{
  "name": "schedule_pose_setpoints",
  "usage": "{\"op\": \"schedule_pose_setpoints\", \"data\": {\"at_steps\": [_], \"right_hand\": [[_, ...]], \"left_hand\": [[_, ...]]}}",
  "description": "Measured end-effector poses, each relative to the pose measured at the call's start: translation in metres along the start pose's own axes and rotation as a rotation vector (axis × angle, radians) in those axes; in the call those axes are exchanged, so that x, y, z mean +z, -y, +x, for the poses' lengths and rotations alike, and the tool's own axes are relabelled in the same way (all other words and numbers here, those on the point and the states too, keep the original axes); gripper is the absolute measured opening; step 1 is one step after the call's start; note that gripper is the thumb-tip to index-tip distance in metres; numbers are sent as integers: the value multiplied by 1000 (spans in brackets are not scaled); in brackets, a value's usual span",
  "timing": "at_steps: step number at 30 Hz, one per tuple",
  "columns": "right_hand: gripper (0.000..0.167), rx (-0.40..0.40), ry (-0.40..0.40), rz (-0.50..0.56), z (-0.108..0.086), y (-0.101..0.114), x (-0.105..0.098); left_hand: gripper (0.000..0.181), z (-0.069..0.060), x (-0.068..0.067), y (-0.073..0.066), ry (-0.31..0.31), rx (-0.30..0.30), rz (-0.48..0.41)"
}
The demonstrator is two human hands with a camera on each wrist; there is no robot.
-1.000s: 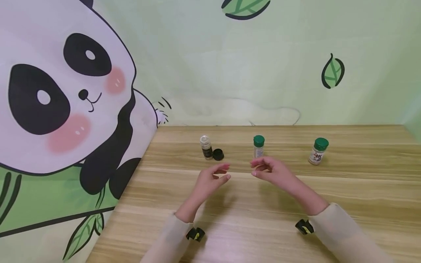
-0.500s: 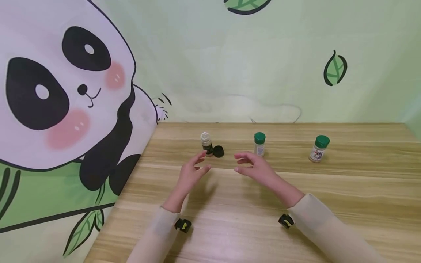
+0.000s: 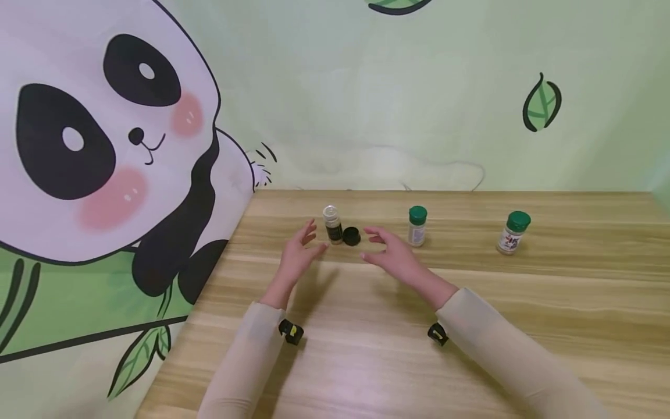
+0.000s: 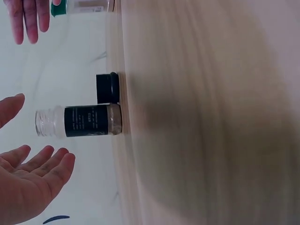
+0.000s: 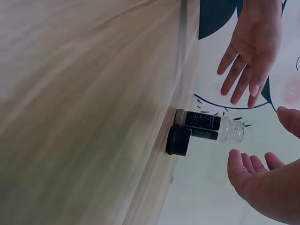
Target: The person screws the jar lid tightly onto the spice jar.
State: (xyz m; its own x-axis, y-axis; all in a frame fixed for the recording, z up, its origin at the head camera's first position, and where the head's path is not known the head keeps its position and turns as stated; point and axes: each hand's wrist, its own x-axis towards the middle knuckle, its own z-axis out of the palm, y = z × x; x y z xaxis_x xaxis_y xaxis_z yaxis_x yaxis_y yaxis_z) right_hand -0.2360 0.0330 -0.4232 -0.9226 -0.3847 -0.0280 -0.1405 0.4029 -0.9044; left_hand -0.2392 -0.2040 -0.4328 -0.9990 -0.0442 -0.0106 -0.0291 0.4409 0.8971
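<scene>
Uncapped bottle [image 3: 332, 226] stands upright on the wood-grain table [image 3: 366, 355], black cap [image 3: 352, 236] just beside it; I judge it light and stiff, perhaps slick at the clear neck [image 3: 331, 213], best taken round the dark label [image 3: 334, 234]. My left hand [image 3: 296, 259] is just left of the bottle, my right hand [image 3: 394, 256] right of the cap, both with thumb and fingers spread, gripping nothing, palms facing inward.

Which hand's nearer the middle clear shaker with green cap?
Right. Right hand: just left and in front of that shaker. Left hand: farther left, past the uncapped, black-labelled clear bottle.
</scene>
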Motion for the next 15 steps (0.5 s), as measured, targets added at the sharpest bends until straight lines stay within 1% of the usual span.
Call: {"op": "schedule_pose_setpoints", "data": {"at_steps": [5,10,15], "right_hand": [[68,-7,-10,-28,13,5,4],[72,17,-8,-41,26,9,9],[74,18,-13,-55,37,12,12]], "left_hand": [[78,16,1,-1,12,-25,3],[79,28,2,-1,20,-48,18],[79,39,3,0,42,-63,33]]}}
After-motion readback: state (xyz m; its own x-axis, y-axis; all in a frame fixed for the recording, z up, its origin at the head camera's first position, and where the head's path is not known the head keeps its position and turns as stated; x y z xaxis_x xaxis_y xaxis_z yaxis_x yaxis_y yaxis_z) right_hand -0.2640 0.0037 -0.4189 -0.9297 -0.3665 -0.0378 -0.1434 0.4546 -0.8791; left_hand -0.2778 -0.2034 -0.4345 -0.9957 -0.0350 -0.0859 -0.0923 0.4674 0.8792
